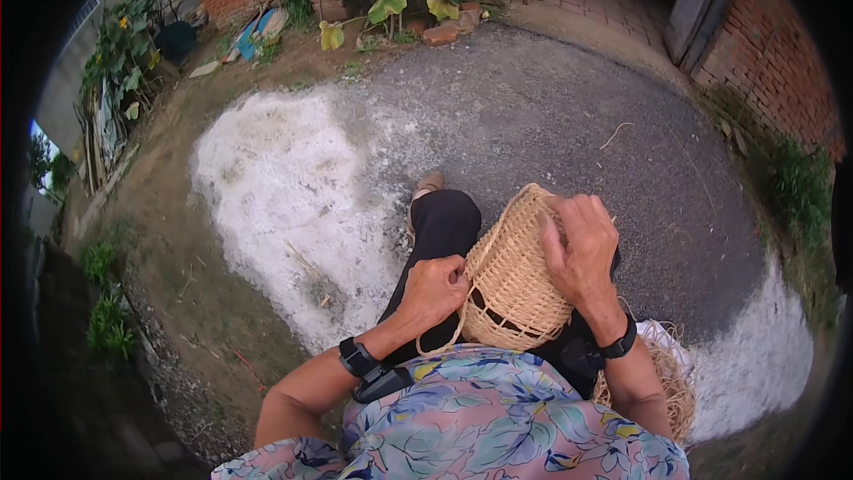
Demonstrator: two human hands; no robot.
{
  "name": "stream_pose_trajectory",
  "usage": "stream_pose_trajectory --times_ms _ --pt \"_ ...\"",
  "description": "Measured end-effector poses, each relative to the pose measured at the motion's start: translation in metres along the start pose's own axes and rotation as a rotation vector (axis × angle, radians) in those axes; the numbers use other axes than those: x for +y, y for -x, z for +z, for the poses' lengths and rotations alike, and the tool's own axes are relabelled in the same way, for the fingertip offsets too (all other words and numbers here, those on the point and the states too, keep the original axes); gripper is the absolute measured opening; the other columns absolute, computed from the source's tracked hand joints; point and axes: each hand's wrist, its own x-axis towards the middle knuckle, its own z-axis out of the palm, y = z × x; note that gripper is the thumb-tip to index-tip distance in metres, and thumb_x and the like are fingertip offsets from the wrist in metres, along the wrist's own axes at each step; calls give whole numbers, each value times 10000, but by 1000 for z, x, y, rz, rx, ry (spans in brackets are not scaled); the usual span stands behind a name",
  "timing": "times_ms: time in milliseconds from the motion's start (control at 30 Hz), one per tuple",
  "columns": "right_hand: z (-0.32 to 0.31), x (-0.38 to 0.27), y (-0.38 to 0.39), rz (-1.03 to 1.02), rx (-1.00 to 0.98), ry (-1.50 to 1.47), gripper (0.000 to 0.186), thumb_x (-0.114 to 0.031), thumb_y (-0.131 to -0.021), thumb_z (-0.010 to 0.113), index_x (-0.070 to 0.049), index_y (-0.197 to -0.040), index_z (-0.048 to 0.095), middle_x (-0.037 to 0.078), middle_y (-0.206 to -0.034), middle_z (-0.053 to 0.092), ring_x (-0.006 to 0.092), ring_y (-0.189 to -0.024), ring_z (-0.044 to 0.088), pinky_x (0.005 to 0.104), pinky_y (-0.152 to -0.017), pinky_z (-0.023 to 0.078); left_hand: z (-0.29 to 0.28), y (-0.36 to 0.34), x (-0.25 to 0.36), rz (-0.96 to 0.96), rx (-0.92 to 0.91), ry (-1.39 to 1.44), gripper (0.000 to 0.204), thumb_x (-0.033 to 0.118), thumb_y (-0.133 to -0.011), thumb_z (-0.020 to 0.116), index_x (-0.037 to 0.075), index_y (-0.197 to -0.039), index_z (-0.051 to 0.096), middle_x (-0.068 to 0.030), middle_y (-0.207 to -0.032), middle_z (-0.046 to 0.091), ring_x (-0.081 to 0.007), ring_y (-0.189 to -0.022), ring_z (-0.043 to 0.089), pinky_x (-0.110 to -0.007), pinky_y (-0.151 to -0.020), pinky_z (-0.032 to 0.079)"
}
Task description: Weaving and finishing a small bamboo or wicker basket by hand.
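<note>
At the frame's centre, a tapered tan basket of woven fibre (517, 277) rests against black cloth trousers (444, 224) — the left hand (435, 292) pinches its left edge, while the right hand (584, 247) curves over its upper right side, whether gripping it cannot be told. Toward the lower right, a loose tangle of tan strands (673, 388) lies beside the pink-and-blue floral shirt (498, 418).

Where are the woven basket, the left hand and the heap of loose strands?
Woven basket (515, 277), head view: middle of its woven side.
Left hand (433, 292), head view: back of the hand.
Heap of loose strands (678, 387), head view: its exposed outer part.
</note>
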Motion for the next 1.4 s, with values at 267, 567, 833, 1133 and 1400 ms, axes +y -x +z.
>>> stream_pose_trajectory --times_ms 267,567,833,1133,1400 --pt "11 27 -8 196 -52 -310 134 -145 -840 677 -17 -862 648 109 -801 613 263 -747 596 376 -665 467 -14 11 24 -230 -428 488 150 148 -935 648 1 -907 641 -19 -714 635 -63 -604 574 -223 -534 471" --pt "30 39 2 240 21 -294 133 -133 -868 656 -11 -820 633 106 -767 579 262 -750 576 373 -672 464 -36 4 -23 -120 -14 729 160 183 -957 647 31 -999 673 -14 -843 672 -60 -701 611 -224 -613 521" --pt "30 31 0 204 32 -246 130 -115 -868 659 -2 -813 624 105 -752 573 262 -733 566 376 -666 459 -18 1 -18 -412 -316 913 148 157 -929 684 27 -992 652 -36 -860 678 -77 -713 646 -223 -617 567" --pt "27 31 2 184 59 -237 106 -102 -857 662 -10 -815 627 105 -757 577 270 -737 563 385 -673 456 -4 -8 -19 -426 -298 718 110 127 -876 718 34 -887 662 -18 -775 649 -69 -564 526 -216 -510 459" --pt "22 27 0 145 71 -192 110 -106 -856 668 -13 -809 632 104 -757 582 260 -722 565 379 -659 456 15 -5 -10 -28 -22 74 135 99 -858 611 -23 -803 628 -91 -588 573 -114 -535 522 -301 -511 440"
